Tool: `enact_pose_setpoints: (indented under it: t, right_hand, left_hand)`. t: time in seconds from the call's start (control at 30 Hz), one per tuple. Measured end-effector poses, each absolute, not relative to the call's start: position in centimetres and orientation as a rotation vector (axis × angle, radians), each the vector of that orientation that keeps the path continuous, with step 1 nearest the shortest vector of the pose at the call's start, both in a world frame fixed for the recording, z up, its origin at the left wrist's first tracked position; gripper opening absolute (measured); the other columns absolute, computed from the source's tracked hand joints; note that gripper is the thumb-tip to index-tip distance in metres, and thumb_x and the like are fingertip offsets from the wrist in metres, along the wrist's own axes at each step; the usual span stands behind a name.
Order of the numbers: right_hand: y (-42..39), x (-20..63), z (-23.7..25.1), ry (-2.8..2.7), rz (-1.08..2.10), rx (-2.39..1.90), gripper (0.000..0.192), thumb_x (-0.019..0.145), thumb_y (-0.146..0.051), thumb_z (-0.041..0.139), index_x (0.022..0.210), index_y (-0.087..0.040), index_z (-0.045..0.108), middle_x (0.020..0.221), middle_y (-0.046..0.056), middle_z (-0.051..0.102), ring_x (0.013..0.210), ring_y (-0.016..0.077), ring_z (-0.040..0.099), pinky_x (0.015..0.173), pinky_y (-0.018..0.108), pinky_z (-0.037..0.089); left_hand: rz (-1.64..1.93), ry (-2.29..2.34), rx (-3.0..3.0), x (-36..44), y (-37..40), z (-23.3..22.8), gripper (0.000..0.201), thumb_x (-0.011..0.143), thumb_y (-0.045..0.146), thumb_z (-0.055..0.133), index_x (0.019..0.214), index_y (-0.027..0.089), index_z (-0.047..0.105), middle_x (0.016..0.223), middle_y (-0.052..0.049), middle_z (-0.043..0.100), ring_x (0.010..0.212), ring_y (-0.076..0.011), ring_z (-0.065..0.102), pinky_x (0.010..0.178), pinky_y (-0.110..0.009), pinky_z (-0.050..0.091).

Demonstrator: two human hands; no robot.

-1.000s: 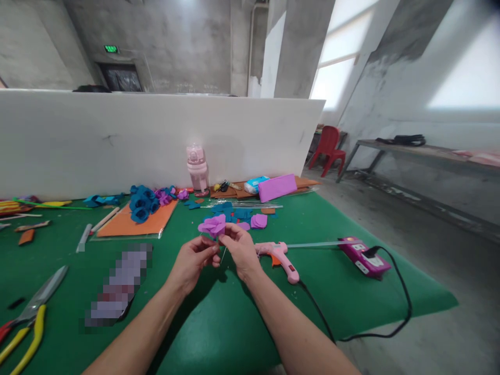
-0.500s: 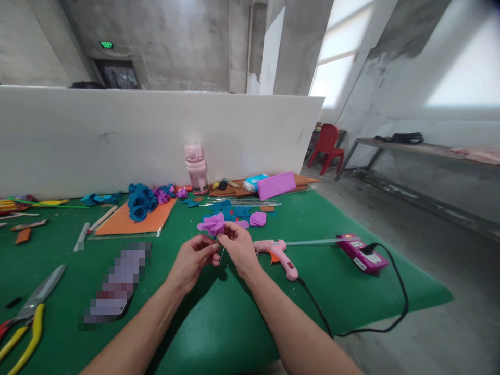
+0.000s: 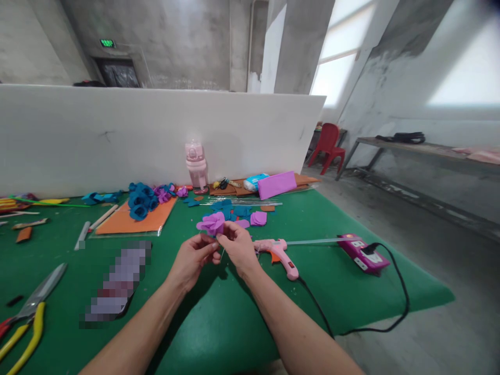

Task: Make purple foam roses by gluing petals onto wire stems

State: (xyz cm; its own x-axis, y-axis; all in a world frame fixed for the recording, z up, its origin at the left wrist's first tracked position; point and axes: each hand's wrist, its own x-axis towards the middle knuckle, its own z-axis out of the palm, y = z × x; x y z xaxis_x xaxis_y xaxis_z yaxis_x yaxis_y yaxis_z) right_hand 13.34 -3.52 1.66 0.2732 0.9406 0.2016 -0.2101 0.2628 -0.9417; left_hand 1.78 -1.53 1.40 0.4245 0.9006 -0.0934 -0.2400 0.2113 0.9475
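A purple paper flower (image 3: 212, 223) on a thin wire stem is held up over the green table, between my two hands. My left hand (image 3: 194, 259) is closed, its fingertips pinching just below the bloom. My right hand (image 3: 237, 249) grips the flower's base from the other side, with thumb and fingers pressed together; part of the stem shows beneath. Right beside the right hand lies a pink glue gun (image 3: 279, 255) with a clear glue stick in its back. Cut purple petals (image 3: 258, 219) and blue petals (image 3: 242, 212) lie behind the hands.
On the left are yellow-handled shears (image 3: 37, 307), a blurred-out flat object (image 3: 117, 284) and an orange sheet (image 3: 136, 221) bearing blue paper flowers (image 3: 141, 200). A pink bottle (image 3: 196, 166) stands at the white panel. The glue gun's cord runs to a purple power strip (image 3: 363, 253).
Almost nothing differs. The purple flower has turned very slightly between my fingers, and both hands keep their places. The view has shifted a little.
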Motion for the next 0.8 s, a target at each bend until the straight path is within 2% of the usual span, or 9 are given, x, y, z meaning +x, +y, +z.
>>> enact_pose_setpoints:
  t: [0.43,0.6,0.8]
  right_hand:
    - [-3.48,13.34,1.62,-0.912,1.019,-0.941,0.014,0.063,-0.013,0.057,0.075,-0.017,0.063,0.07,-0.001,0.062,0.065,0.011,0.055,0.062,0.023,0.044]
    - [-3.65,13.08,1.69,-0.912,1.098,-0.882,0.023,0.064,-0.015,0.061,0.085,-0.019,0.063,0.08,0.0,0.066,0.074,0.0132,0.06,0.068,0.025,0.046]
    - [-3.61,13.05,1.29,-0.892,1.136,-0.844,0.024,0.066,-0.018,0.065,0.09,-0.02,0.063,0.09,0.001,0.068,0.086,0.0151,0.061,0.08,0.028,0.046]
  left_hand:
    - [0.93,0.803,1.085,1.59,-1.4,1.3,0.02,0.061,0.021,0.075,0.07,0.013,0.059,0.059,0.002,0.059,0.05,-0.009,0.057,0.05,-0.021,0.048]
    - [0.968,0.829,1.115,1.66,-1.49,1.22,0.019,0.061,0.022,0.074,0.067,0.013,0.058,0.056,0.002,0.059,0.048,-0.0092,0.056,0.049,-0.021,0.047]
    - [0.985,0.88,1.168,1.94,-1.89,1.76,0.022,0.061,0.027,0.074,0.064,0.013,0.058,0.052,0.001,0.058,0.047,-0.0104,0.055,0.049,-0.022,0.047]
